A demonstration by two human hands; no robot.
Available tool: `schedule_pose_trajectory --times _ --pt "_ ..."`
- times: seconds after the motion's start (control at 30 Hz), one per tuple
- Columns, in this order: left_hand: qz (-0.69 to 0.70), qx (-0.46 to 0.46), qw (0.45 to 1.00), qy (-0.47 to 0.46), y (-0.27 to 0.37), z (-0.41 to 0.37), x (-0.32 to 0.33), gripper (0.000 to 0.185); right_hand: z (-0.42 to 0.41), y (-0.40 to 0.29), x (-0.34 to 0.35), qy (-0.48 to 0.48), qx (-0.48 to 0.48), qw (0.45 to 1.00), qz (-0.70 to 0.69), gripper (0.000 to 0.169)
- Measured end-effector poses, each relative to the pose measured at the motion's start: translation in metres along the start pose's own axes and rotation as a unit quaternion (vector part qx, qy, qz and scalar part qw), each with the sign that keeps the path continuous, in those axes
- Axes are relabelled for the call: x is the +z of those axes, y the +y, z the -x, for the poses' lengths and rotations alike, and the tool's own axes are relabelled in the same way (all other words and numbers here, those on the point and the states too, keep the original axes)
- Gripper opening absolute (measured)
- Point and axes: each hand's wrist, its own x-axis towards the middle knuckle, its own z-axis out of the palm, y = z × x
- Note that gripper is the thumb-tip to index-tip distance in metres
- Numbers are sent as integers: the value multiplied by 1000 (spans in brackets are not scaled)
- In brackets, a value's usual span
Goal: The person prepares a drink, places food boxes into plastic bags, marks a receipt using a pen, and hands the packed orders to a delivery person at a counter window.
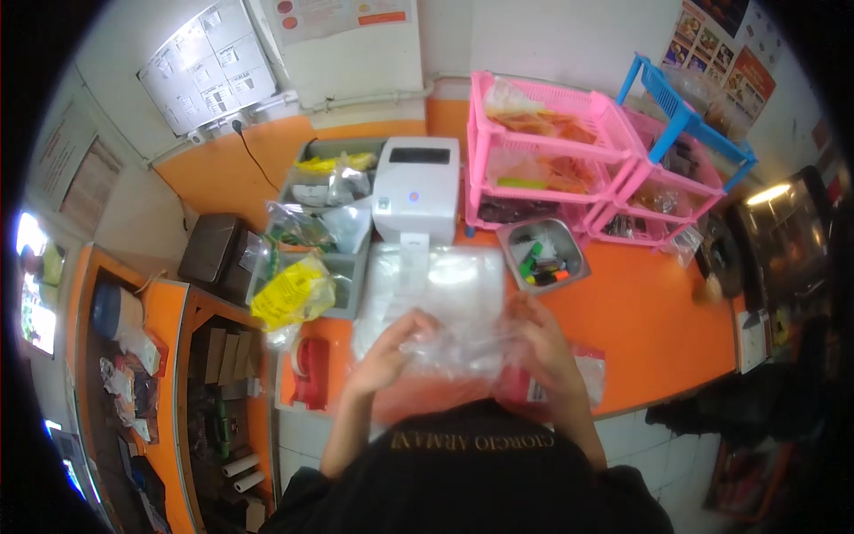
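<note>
A clear plastic bag (454, 350) is stretched between my two hands above the orange counter. My left hand (393, 350) grips its left side with curled fingers. At its right side my right hand (544, 340) pinches the film, somewhat blurred. Beneath and behind lies a stack of clear plastic bags (467, 267). A white label printer (417, 180) stands at the back of the stack, with a paper strip (413, 263) hanging from its front. Near my right wrist a red-and-clear packet (590, 377) lies on the counter, partly hidden by my forearm.
Left are a red tape dispenser (310, 374), a grey divided bin (343, 284) and a yellow printed bag (290, 294). Right are a metal tray of markers (544, 257), pink stacked baskets (554, 150) and a blue rack (694, 127). Orange shelving (180, 334) stands far left.
</note>
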Motion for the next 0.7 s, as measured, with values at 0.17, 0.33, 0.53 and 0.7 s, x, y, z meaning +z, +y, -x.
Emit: schedule_pose_trajectory --times 0.17,0.33,0.53,0.7 --pt "439 -115 891 12 7 -2 17 25 9 0 -7 -277 116 816 -494 31" --pt "609 -69 781 121 -12 -10 28 32 30 -7 -13 -210 145 852 -458 31" --pt "446 -57 892 46 23 -37 66 39 38 -13 -53 -103 -224 932 267 22" --pt "-202 146 927 -280 39 -69 130 20 65 -23 -85 199 -284 811 472 19"
